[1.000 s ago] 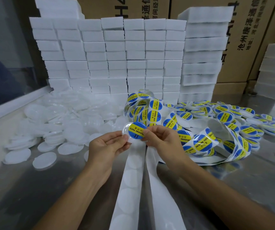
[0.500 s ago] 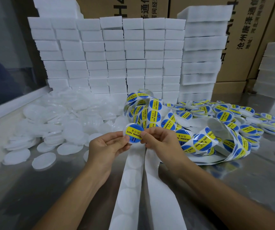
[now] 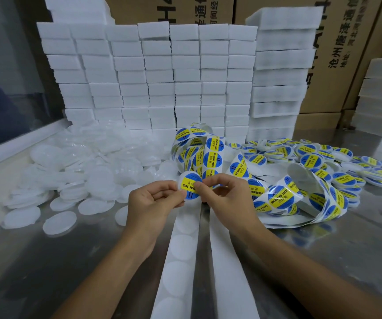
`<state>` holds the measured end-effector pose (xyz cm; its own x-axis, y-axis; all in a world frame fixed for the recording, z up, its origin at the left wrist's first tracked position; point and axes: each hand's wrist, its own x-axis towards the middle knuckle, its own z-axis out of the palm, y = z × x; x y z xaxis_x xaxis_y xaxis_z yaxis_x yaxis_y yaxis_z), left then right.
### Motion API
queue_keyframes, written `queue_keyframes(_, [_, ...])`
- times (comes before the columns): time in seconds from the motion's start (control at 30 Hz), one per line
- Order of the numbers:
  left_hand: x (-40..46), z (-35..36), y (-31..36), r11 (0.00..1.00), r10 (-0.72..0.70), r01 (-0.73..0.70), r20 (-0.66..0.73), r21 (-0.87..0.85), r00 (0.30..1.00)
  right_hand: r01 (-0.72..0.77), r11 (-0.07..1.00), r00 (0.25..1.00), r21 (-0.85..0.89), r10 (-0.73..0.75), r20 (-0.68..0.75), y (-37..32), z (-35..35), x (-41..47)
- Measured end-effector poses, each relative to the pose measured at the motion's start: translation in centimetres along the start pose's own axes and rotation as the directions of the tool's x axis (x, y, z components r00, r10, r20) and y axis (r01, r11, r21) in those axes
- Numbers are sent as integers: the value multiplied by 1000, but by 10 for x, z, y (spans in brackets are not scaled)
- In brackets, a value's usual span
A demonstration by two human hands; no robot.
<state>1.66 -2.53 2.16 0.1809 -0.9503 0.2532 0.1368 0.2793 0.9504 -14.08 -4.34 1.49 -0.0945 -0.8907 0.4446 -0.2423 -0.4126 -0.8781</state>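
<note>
A round clear lid with a blue and yellow "soldering paste" sticker on it is held up between both hands at the middle of the view. My left hand pinches its left edge. My right hand pinches its right edge, thumb on the sticker. A tangled strip of the same stickers curls behind and to the right of my hands. Its emptied white backing strip runs from under my hands towards me.
A heap of plain clear lids covers the steel table at the left. Stickered lids lie piled at the right. Stacked white foam blocks and cardboard boxes form a wall behind.
The lid has turned in my fingers, its sticker now more upright, and my right thumb has slid over the sticker. Both hands stay in the same place.
</note>
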Motion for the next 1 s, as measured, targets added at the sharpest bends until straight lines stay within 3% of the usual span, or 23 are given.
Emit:
queue_keyframes(0.23, [0,0,1,999,28,-27,42,-21,999,-4,997,1000,74,6,-25,1,1,-1])
queue_keyframes(0.43, [0,-2,1,981,-21,40,100,-188,995,-32,975,998,222,42,-40,2,13,-8])
queue_keyframes(0.57, [-1,1,0,958,-52,98,173,-271,984,24,996,999,88,-28,41,4,14,-10])
queue_keyframes(0.9, [-2,0,0,945,-113,203,326,-258,938,3,970,1000,242,-9,23,3,6,-2])
queue_keyframes(1.0, [-3,-1,-1,960,-100,177,324,-216,941,-14,988,999,156,6,53,3,6,-4])
